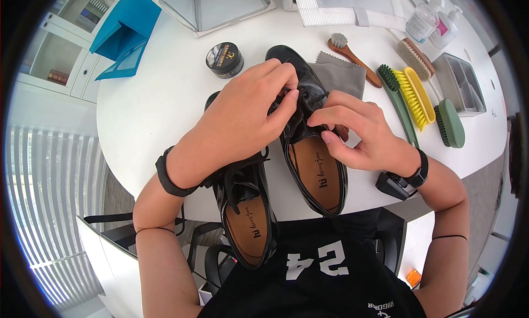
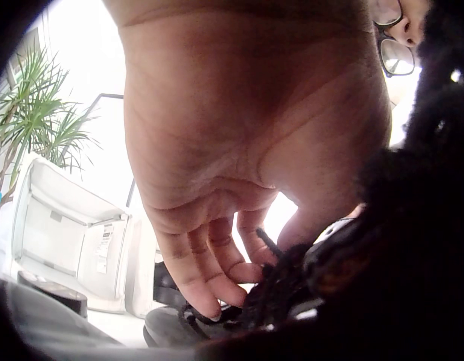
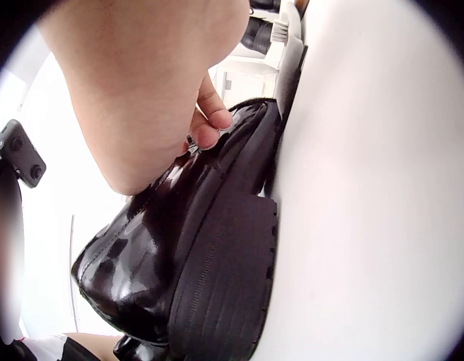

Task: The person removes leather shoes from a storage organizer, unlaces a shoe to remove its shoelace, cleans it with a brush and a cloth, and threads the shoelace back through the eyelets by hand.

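Two glossy black lace-up shoes with tan insoles lie side by side, the right shoe (image 1: 317, 172) farther up the table than the left shoe (image 1: 248, 221). The left hand (image 1: 245, 106) reaches over both, its thumb and index finger pinching at the right shoe's black laces (image 2: 281, 289). Beneath the palm, the left hand (image 2: 239, 150) shows curled fingers near the laces. On the other side of that opening is the right hand (image 1: 363, 128), fingers bent at the shoe, thumb and index tips apart. In the right wrist view its fingers (image 3: 205, 131) touch the glossy upper (image 3: 134, 271).
A round black tin (image 1: 224, 59) stands beyond the left shoe. Right of the shoes lie a grey cloth (image 1: 344, 78), a wooden brush (image 1: 355, 59), a yellow brush (image 1: 416, 98) and green brushes (image 1: 451, 124). A clear box (image 1: 460, 84) and pump bottles (image 1: 423, 22) stand farther right.
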A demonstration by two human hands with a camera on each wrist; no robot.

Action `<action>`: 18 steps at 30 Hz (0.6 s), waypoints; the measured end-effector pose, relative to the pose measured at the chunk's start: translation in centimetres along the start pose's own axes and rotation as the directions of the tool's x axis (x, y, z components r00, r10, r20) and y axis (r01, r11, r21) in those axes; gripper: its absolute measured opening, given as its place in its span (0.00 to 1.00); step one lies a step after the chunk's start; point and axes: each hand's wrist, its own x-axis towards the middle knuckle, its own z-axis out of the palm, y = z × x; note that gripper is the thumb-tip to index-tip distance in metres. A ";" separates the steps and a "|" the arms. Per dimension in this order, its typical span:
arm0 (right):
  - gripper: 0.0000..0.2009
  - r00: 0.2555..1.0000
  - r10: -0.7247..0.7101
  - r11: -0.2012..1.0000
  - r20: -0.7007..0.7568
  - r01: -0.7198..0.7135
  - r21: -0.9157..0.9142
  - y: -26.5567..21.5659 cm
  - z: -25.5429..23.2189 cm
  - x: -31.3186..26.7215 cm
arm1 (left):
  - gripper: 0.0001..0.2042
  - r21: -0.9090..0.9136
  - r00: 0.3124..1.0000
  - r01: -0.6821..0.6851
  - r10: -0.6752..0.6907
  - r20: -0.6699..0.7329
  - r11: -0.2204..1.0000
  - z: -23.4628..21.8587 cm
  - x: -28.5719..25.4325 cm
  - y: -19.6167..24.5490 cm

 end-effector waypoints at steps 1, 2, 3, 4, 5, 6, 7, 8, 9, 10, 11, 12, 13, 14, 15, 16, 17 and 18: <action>0.15 1.000 0.001 1.000 0.001 -0.001 -0.001 0.0 0.0 0.0 | 0.05 0.001 1.000 -0.001 0.001 0.001 1.000 0.0 0.0 0.0; 0.15 1.000 0.001 1.000 0.001 -0.001 -0.001 0.0 0.0 0.0 | 0.05 0.001 1.000 -0.001 0.001 0.001 1.000 0.0 0.0 0.0; 0.15 1.000 -0.001 1.000 0.000 0.001 0.000 0.0 0.0 0.0 | 0.05 0.001 1.000 -0.002 0.002 0.001 1.000 0.0 0.0 0.0; 0.15 1.000 -0.003 1.000 -0.001 0.003 0.001 0.0 0.0 0.0 | 0.05 0.001 1.000 -0.002 0.002 0.001 1.000 0.0 0.0 0.0; 0.15 1.000 -0.003 1.000 -0.001 0.003 0.001 0.0 0.0 0.1 | 0.05 0.001 1.000 -0.002 0.002 0.000 1.000 0.0 0.0 0.0; 0.15 1.000 -0.004 1.000 -0.002 0.004 -0.001 0.0 0.0 0.1 | 0.04 -0.002 1.000 -0.003 0.003 -0.001 1.000 0.0 0.0 0.0; 0.15 1.000 -0.006 1.000 -0.003 0.006 -0.004 0.0 0.0 0.1 | 0.04 -0.005 1.000 -0.005 0.005 -0.003 1.000 0.0 0.0 -0.1; 0.15 1.000 -0.006 1.000 -0.003 0.006 -0.004 -0.1 0.0 0.1 | 0.04 -0.005 1.000 -0.005 0.005 -0.003 1.000 0.0 0.0 0.0; 0.15 1.000 -0.001 1.000 -0.002 0.001 -0.003 -0.1 0.0 0.1 | 0.04 -0.004 1.000 -0.002 0.002 -0.001 1.000 0.0 0.0 0.0; 0.15 1.000 0.003 1.000 -0.001 -0.003 -0.002 -0.1 0.0 0.1 | 0.04 -0.003 1.000 0.000 0.000 0.001 1.000 0.0 0.0 0.0; 0.15 1.000 0.003 1.000 0.000 -0.003 -0.002 -0.1 0.0 0.1 | 0.04 -0.003 1.000 0.001 -0.001 0.000 1.000 0.0 0.0 0.0; 0.15 1.000 0.001 1.000 0.000 -0.001 -0.005 -0.1 0.0 0.1 | 0.04 -0.008 1.000 -0.003 0.003 0.000 1.000 0.0 0.0 0.0; 0.15 1.000 -0.001 1.000 0.001 0.001 -0.008 -0.2 -0.1 0.2 | 0.05 -0.013 1.000 -0.006 0.006 -0.001 1.000 0.0 0.0 0.0; 0.15 1.000 -0.001 1.000 0.002 0.001 -0.008 -0.2 -0.1 0.2 | 0.05 -0.013 1.000 -0.005 0.005 -0.001 1.000 0.0 0.0 0.0; 0.15 1.000 0.001 1.000 0.004 -0.001 -0.008 -0.2 -0.1 0.2 | 0.05 -0.011 1.000 -0.006 0.006 -0.004 1.000 0.0 0.0 0.0; 0.15 1.000 0.004 1.000 0.006 -0.003 -0.009 -0.2 -0.1 0.1 | 0.05 -0.008 1.000 -0.007 0.007 -0.006 1.000 0.0 0.0 0.0; 0.15 1.000 0.003 1.000 0.007 -0.003 -0.009 -0.2 -0.1 0.1 | 0.05 -0.008 1.000 -0.006 0.006 -0.006 1.000 0.1 0.0 0.0; 0.15 1.000 0.002 1.000 0.005 -0.002 -0.008 -0.2 -0.1 0.1 | 0.05 -0.007 1.000 -0.008 0.008 -0.006 1.000 0.1 0.0 0.0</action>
